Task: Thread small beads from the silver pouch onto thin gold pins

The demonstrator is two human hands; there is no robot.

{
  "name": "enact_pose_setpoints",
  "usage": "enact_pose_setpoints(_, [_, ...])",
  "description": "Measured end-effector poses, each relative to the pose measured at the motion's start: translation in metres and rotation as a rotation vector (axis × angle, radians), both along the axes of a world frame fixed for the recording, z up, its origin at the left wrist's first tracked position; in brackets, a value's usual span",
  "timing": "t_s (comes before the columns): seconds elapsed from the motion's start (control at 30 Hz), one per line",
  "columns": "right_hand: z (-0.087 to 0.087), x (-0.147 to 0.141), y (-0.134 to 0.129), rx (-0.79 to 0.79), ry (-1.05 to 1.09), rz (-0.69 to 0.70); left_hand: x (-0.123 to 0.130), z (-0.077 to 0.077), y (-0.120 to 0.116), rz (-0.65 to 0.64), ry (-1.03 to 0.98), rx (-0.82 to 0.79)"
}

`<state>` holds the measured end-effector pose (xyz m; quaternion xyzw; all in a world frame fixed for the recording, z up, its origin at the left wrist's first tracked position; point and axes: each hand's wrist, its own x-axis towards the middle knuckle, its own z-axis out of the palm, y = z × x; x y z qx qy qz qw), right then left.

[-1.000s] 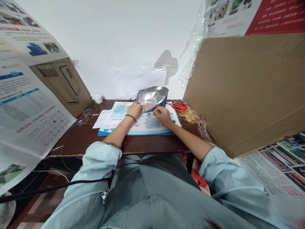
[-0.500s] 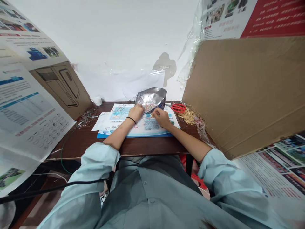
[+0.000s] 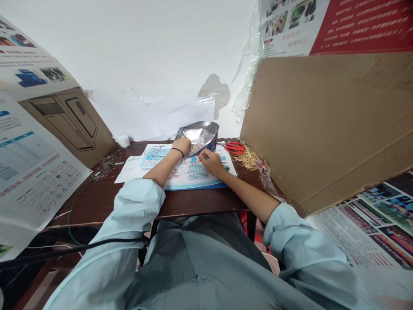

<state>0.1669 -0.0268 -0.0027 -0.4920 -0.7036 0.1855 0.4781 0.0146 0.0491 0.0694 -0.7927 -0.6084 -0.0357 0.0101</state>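
**Both hands at the mouth of a foil pouch**

The left hand [image 3: 181, 146], a black band on its wrist [image 3: 177, 150], is closed over the upper left edge of the foil pouch [image 3: 198, 133] and seems to grip it. The right hand [image 3: 211, 163] lies curled just below. Its fingertips [image 3: 200, 156] reach the pouch's lower corner, but whether they pinch the foil or only touch it cannot be told. The pouch leans up between the hands, its silver inner face showing, over a blue-and-white printed leaflet [image 3: 206, 174]. Small multicoloured bits [image 3: 193, 149] show at its opening, too small to identify.

The work in hand looks like handling that opening. A steady left hold seems needed while the right hand works the edge.

Just right of the pouch lie red-handled scissors [image 3: 235, 148], beside a heap of thin golden sticks [image 3: 248, 158]. Further left on the dark wooden desk [image 3: 97, 211] sits a tangle of fine wire [image 3: 105, 168]. A cardboard sheet [image 3: 322, 129] leans in at the right.
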Motion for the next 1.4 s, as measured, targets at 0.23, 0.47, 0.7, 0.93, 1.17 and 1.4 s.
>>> enact_pose_setpoints(0.23, [-0.003, 0.002, 0.002, -0.022, 0.011, 0.011, -0.019, -0.006, 0.0, -0.073, -0.395, 0.049])
enact_pose_setpoints(0.47, [-0.002, 0.003, 0.003, -0.042, 0.003, 0.013, -0.036, -0.041, -0.055, -0.067, -1.196, -0.385])
enact_pose_setpoints(0.7, [-0.001, 0.005, 0.002, -0.02, 0.019, -0.02, -0.025, -0.049, -0.07, 0.002, -1.556, -0.571])
enact_pose_setpoints(0.93, [0.002, 0.006, 0.002, 0.041, 0.009, -0.016, -0.021, -0.055, -0.069, 0.043, -1.667, -0.632])
enact_pose_setpoints(1.17, [0.003, 0.004, -0.002, 0.05, 0.028, 0.016, -0.021, -0.053, -0.07, 0.106, -1.736, -0.646])
enact_pose_setpoints(1.4, [0.003, 0.003, -0.004, 0.051, 0.021, 0.014, -0.022, -0.056, -0.066, 0.096, -1.713, -0.662])
